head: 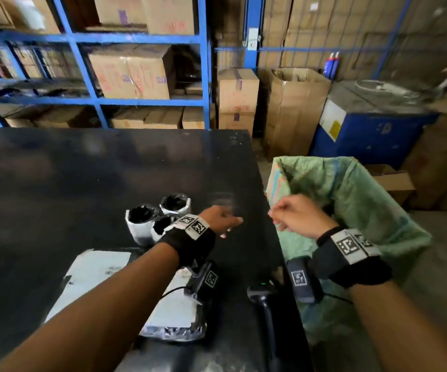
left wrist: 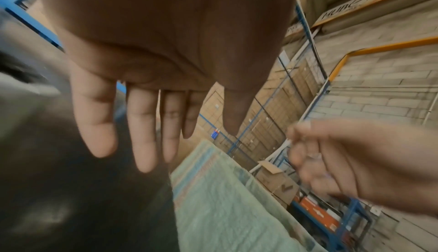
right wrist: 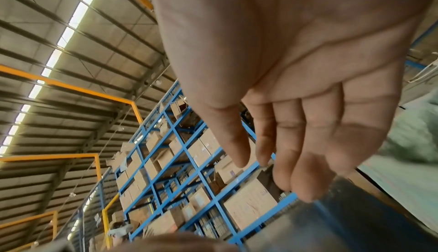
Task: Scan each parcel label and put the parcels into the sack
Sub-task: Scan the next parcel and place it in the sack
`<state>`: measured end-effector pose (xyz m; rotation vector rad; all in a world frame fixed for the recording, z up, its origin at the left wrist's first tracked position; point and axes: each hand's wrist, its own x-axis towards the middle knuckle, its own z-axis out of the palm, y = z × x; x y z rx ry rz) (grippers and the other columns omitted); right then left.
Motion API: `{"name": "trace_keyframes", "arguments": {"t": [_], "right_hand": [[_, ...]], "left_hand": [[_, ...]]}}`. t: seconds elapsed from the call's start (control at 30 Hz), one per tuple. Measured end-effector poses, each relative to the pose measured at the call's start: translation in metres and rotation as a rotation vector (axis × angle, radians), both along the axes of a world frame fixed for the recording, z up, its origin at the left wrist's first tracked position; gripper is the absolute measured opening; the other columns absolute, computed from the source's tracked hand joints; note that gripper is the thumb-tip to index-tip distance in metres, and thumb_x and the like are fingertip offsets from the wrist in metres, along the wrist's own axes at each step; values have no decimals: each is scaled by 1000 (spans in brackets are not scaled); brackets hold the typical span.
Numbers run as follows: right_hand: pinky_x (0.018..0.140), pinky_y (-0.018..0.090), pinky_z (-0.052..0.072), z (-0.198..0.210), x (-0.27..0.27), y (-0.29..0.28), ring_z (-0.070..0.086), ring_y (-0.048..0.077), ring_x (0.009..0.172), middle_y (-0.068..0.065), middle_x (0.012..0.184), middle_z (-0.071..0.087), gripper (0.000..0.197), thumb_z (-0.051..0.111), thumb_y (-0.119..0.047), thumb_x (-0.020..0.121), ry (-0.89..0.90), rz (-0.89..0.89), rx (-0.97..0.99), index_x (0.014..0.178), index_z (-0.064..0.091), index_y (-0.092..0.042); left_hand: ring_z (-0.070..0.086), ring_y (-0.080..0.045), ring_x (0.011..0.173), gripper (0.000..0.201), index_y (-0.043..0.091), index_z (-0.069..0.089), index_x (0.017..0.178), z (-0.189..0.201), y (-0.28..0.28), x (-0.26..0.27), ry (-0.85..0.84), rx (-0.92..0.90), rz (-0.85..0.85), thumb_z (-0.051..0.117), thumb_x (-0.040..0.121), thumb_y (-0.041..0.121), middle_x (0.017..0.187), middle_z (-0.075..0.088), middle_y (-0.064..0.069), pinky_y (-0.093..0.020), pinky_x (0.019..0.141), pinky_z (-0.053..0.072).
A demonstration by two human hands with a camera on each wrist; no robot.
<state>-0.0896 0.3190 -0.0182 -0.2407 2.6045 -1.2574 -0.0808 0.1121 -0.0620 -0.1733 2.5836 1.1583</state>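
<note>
Your left hand (head: pixel 223 220) hovers over the dark surface (head: pixel 82 178), fingers (left wrist: pixel 144 134) straight and empty. Your right hand (head: pixel 298 214), fingers loosely curled and empty, hangs beside the green sack (head: pixel 356 189).

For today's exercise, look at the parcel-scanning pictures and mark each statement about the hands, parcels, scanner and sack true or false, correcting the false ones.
1. The left hand holds a parcel. False: its fingers are straight and hold nothing.
2. The green sack stands open beside the table's right edge. True.
3. The scanner is in the right hand. False: it lies on the table, near the front edge.
4. Three small parcels sit clustered on the table. True.
5. A flat white parcel lies inside the sack. False: it lies on the table, partly under the left forearm.
</note>
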Motion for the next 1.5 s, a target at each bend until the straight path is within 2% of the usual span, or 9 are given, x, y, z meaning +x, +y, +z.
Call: {"name": "trace_keyframes", "arguments": {"t": [0.13, 0.37, 0.5, 0.73, 0.93, 1.1, 1.23, 1.37, 1.5], "right_hand": [[77, 30, 52, -46, 40, -17, 70, 24, 83, 6, 80, 70, 20, 67, -33, 82, -58, -16, 290, 69, 59, -20], [97, 25, 41, -108, 91, -16, 51, 26, 127, 10, 140, 52, 75, 64, -53, 80, -260, -130, 505, 136, 50, -5], [103, 24, 35, -123, 111, -10, 41, 25, 137, 8, 151, 38, 88, 67, -39, 83, -320, -134, 399, 152, 21, -11], [77, 20, 35, -148, 120, -1, 58, 27, 117, 13, 128, 61, 44, 64, -32, 87, -389, -138, 463, 122, 61, -6], [77, 20, 32, -154, 136, -6, 55, 31, 121, 19, 129, 58, 38, 54, -24, 95, -393, -212, 338, 125, 57, 1], [76, 35, 45, -172, 139, 0, 64, 38, 95, 17, 88, 65, 20, 66, -19, 87, -386, -258, 134, 69, 62, -11], [72, 47, 50, -178, 140, 7, 66, 40, 70, 19, 65, 65, 21, 73, -7, 79, -464, -341, -93, 59, 66, -5], [45, 27, 46, -137, 156, -7, 52, 22, 47, 14, 53, 53, 18, 59, 2, 86, -550, -387, -284, 69, 55, -3], [43, 26, 40, -104, 156, -11, 46, 21, 40, 11, 48, 48, 16, 55, 10, 80, -407, -391, -329, 68, 52, 0]], "left_hand": [[67, -33, 82, 28, 16, 55, 67, 10, -85, 51, -12, -119, 136, 64, 88, 33, 80, 61, -12, -25, 54, 46], [58, -30, 90, 38, 10, 60, 88, -2, -207, 132, -100, -328, 436, 73, 75, 43, 104, 64, -15, -33, 82, 47], [51, -38, 122, 77, 0, 40, 134, -22, -226, 159, -180, -379, 580, 72, 79, 44, 135, 51, -24, -40, 96, 42], [55, -32, 99, 88, 0, 52, 128, -57, -246, 196, -306, -194, 580, 68, 71, 65, 128, 58, -20, -33, 84, 41], [57, -32, 94, 75, 3, 59, 116, -50, -233, 201, -222, -92, 655, 79, 66, 54, 114, 64, -14, -34, 86, 46], [53, -27, 81, 74, 0, 57, 123, -48, -225, 204, -213, -6, 726, 77, 71, 49, 98, 59, -9, -32, 79, 42], [71, -32, 80, 77, 0, 70, 103, -54, -233, 205, -190, 358, 760, 90, 45, 44, 86, 75, -15, -45, 89, 55], [69, -29, 64, 38, 0, 70, 99, -41, -226, 200, -149, 472, 702, 82, 69, 19, 67, 75, -13, -37, 71, 57], [69, -24, 52, 30, 1, 70, 93, -21, -222, 195, -107, 475, 669, 82, 70, 15, 60, 73, -11, -29, 53, 54]]}}
